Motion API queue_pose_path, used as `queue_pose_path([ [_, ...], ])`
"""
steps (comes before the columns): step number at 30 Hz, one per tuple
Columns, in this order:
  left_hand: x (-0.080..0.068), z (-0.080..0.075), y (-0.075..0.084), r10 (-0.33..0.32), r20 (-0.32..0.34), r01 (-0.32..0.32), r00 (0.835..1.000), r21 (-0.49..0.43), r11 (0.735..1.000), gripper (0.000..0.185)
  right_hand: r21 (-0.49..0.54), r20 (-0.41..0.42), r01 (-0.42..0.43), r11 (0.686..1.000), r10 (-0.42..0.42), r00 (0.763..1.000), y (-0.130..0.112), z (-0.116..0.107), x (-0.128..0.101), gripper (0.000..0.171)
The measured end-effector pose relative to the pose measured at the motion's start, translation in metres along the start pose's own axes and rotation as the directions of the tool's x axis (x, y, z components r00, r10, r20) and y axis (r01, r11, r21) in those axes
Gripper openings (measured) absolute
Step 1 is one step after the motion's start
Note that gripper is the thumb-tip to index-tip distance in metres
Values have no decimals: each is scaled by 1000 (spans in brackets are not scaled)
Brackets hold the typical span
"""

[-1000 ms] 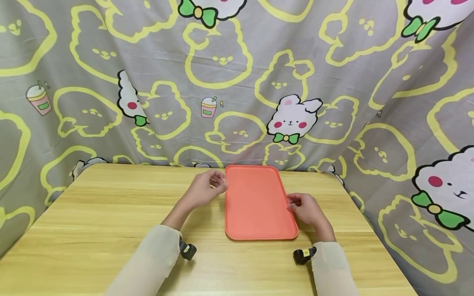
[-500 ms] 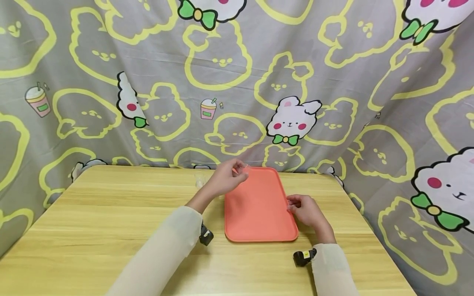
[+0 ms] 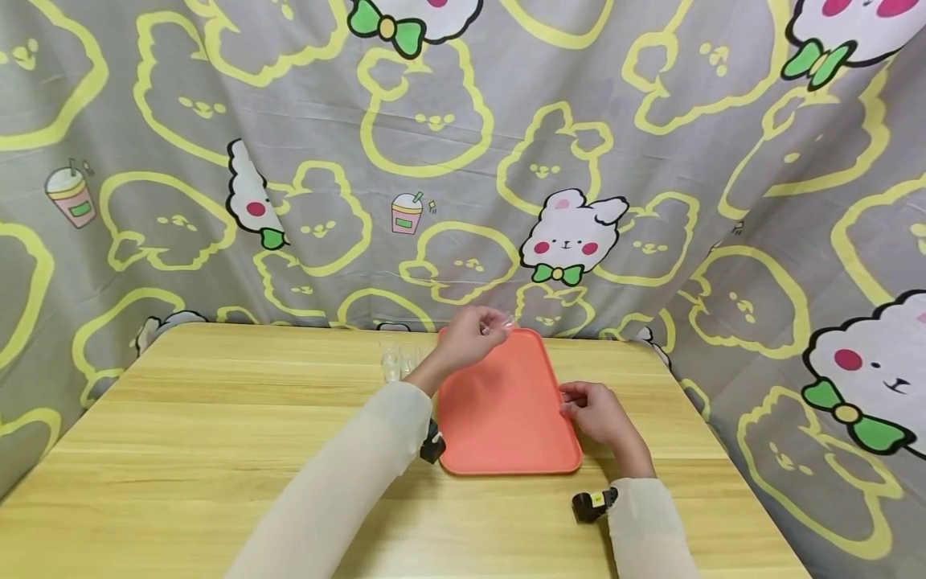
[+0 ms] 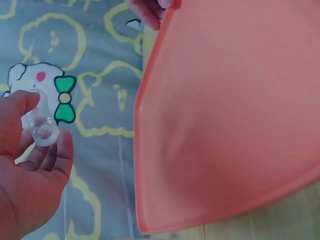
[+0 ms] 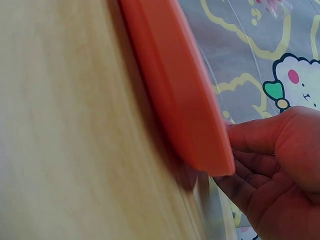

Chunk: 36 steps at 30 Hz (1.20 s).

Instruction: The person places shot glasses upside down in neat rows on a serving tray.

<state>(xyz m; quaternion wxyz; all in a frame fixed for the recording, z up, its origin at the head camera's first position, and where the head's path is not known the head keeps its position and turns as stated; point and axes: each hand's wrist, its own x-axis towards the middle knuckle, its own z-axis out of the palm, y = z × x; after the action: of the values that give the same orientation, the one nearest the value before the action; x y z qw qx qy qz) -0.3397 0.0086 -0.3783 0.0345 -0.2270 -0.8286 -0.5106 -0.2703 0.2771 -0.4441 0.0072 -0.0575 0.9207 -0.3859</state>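
While the right grip [image 3: 596, 410] pinches the tray [image 3: 510, 422], the left grip [image 3: 469, 336] pinches a clear glass [image 4: 45, 131] — between thumb and fingers.

Obstacles left of tray [image 3: 514, 426]: glasses [image 3: 391, 363].

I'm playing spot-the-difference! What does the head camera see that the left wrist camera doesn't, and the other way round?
Only the head view shows both sleeves, the black wrist cameras and glasses plainly standing on the table. Only the left wrist view clearly shows the round end of the small clear glass pinched in the left hand. Both share the left hand, the orangey-pink tray, the bunny curtain and some of the right hand.
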Motion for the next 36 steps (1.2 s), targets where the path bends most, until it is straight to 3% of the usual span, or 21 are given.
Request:
queue_pose_path([
  [8, 9, 16, -4, -63, -38, 59, 997, -101, 993, 29, -7, -4, -3, 1000, 3, 1000, -1, 1, -1, 32],
  [18, 18, 32, -14, -152, -108, 119, 982, -267, 956, 29, -10, -10, -12, 1000, 12, 1000, -1, 0, 1, 31],
  [28, 26, 55, -23, -195, -64, 170, 979, -283, 944, 25, 6, -8, -13, 1000, 13, 1000, 1, 0, 1, 32],
  [36, 29, 67, -27, -156, -20, 150, 988, -174, 973, 23, 16, -6, -3, 1000, 3, 1000, 1, 0, 2, 31],
])
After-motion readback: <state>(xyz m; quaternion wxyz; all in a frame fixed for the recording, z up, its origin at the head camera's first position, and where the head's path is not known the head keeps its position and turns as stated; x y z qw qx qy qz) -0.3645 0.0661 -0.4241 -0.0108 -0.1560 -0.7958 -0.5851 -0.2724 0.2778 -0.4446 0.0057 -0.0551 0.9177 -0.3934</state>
